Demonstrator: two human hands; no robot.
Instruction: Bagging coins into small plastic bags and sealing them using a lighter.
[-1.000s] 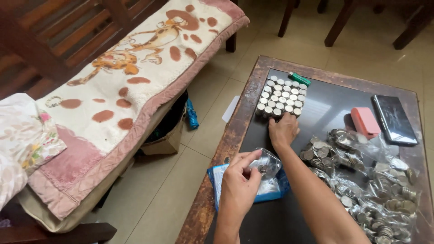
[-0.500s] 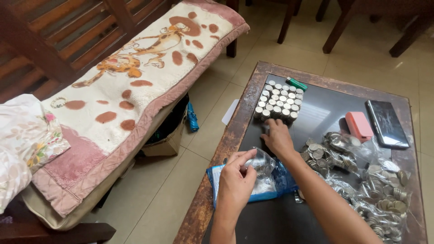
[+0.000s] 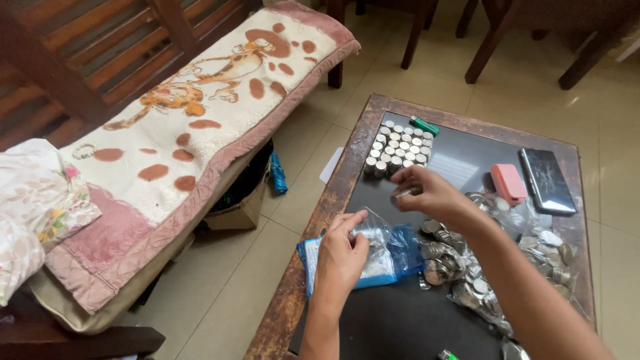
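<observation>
On the dark-topped desk [image 3: 467, 160], every place below is told from the block of coin stacks [image 3: 399, 148] standing near its far left corner. Well to the left of that block, off the desk, a wooden bench carries a cream cushion cover with brown spots [image 3: 200, 127], and a floral cloth [image 3: 33, 200] lies at its near end. A blue bottle [image 3: 278, 175] rests on the floor between bench and desk.

Nearer the person than the block, close to the desk's left edge, the left hand [image 3: 341, 259] pinches the top of a clear plastic bag [image 3: 373, 233], fingers closed on the film; it seems held up so that its mouth stays open over a blue packet [image 3: 387, 263] lying under it. Whether coins remain inside the bag I cannot tell.

Just on the near side of the block, the right hand [image 3: 427, 193] hovers with fingers curled together on a short stack of coins [image 3: 403, 193], gripped flat and level, probably so that the pile does not slip apart. The stacks in the block stand upright in tidy rows, which makes them easy to count.

Right of the block and nearer, loose coins [image 3: 480, 280] spill among crumpled clear bags. A green lighter [image 3: 424, 125] lies touching the block's far right corner; a pink case [image 3: 509, 183] and a dark phone [image 3: 547, 180] lie further right.
</observation>
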